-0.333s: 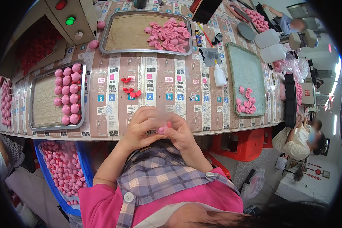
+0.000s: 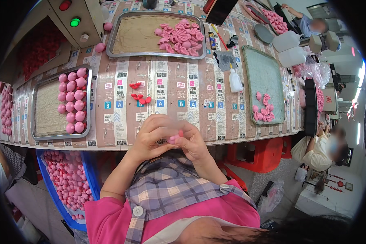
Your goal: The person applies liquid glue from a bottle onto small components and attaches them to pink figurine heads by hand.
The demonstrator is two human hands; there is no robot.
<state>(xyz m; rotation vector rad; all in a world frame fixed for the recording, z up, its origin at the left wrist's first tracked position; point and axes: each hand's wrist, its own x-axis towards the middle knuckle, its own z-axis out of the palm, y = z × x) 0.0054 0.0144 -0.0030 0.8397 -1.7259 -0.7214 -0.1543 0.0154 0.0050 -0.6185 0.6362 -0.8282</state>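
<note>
Just over the table's front edge, my left hand (image 2: 153, 136) and my right hand (image 2: 192, 143) meet around a small pink rubbery piece (image 2: 175, 138) with a bit of red at its top. My right thumb presses on the piece, while the curled fingers of both hands cover most of it. Beyond them on the table lie several small red oval pieces (image 2: 140, 99). To the left, rounded pink balls (image 2: 70, 96) stand in rows along one side of a metal tray (image 2: 33, 118).
A far metal tray (image 2: 128, 55) bears a heap of pink hollow pieces (image 2: 183, 36). On the right lies a greenish tray (image 2: 268, 69) with several pink pieces, beside a white squeeze bottle (image 2: 235, 80). A blue crate (image 2: 49, 183) of pink parts and a red stool (image 2: 254, 156) stand below the table.
</note>
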